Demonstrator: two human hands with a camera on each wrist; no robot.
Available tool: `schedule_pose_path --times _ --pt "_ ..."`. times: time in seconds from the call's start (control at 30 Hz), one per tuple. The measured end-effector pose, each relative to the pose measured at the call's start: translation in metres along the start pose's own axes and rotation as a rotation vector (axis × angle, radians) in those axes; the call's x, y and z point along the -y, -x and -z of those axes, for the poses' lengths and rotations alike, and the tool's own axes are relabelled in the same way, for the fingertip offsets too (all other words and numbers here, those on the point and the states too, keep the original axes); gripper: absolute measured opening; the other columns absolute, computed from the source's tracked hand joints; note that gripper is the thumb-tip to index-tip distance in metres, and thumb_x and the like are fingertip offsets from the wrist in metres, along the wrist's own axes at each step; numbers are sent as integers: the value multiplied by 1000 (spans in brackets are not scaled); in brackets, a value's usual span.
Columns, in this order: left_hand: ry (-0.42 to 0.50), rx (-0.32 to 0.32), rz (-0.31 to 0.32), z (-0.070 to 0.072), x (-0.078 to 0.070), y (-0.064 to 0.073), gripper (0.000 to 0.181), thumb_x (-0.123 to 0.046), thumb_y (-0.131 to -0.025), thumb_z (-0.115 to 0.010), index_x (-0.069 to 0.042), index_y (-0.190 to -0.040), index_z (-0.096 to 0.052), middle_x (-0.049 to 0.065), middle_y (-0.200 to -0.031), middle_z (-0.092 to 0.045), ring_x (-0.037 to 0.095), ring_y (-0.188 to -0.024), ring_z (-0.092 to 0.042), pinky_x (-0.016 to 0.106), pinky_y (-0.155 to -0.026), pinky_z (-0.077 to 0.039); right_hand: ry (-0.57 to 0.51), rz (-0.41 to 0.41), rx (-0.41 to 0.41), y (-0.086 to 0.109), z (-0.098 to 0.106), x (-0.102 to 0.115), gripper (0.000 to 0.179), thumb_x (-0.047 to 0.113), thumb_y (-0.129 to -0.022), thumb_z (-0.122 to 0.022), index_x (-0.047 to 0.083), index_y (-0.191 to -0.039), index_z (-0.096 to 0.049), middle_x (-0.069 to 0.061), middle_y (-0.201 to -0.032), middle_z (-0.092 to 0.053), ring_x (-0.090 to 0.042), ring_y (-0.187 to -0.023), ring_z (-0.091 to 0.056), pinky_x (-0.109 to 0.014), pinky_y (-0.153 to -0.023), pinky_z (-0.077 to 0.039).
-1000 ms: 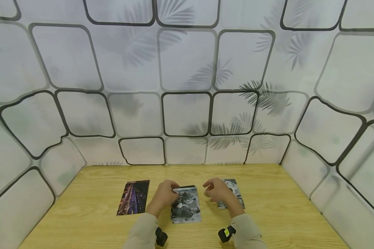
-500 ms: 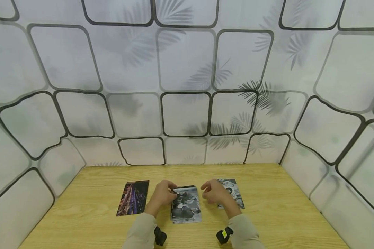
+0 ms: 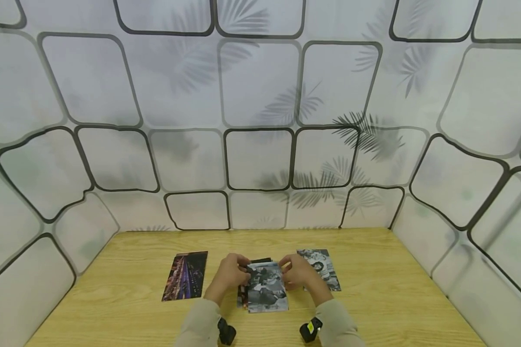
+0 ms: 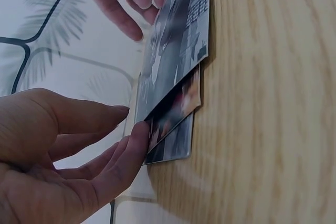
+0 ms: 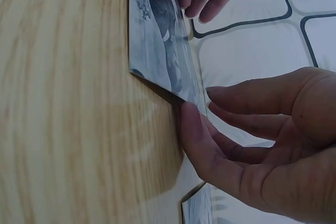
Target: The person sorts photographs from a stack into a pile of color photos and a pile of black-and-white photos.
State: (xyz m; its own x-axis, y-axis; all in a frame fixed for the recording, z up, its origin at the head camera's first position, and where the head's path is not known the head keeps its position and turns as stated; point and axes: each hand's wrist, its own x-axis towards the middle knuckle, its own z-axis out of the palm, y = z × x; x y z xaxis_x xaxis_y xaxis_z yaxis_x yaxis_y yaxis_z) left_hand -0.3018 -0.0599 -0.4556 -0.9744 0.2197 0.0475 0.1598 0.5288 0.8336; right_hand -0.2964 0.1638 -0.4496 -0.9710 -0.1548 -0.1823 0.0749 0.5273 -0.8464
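Touching opposite edges now: my left hand (image 3: 230,273) and right hand (image 3: 299,271) are framing a black-and-white rectangular paper photograph (image 3: 267,289); whether they're gripping, I can't tell.

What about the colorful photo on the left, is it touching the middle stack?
No, bare table and the left hand separate the colorful photo from the middle stack.
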Motion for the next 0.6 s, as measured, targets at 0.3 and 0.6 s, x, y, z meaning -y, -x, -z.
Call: schedule_pose_path --times 0.3,0.6 --pt "6 -44 13 -1 -2 -1 34 10 -81 -77 7 -115 -72 20 -108 -69 29 -98 -68 40 -77 -62 52 54 -46 -1 2 2 34 -13 -85 -68 -5 -119 -69 -18 -105 -66 -22 -83 -64 -37 -65 -59" --pt "52 -57 6 -2 -8 0 30 7 -85 -76 7 -115 -72 21 -107 -70 30 -98 -69 39 -74 -62 37 61 -66 0 11 2 35 -9 -87 -69 -2 -120 -71 -18 -112 -68 -22 -86 -67 -38 -70 -61"
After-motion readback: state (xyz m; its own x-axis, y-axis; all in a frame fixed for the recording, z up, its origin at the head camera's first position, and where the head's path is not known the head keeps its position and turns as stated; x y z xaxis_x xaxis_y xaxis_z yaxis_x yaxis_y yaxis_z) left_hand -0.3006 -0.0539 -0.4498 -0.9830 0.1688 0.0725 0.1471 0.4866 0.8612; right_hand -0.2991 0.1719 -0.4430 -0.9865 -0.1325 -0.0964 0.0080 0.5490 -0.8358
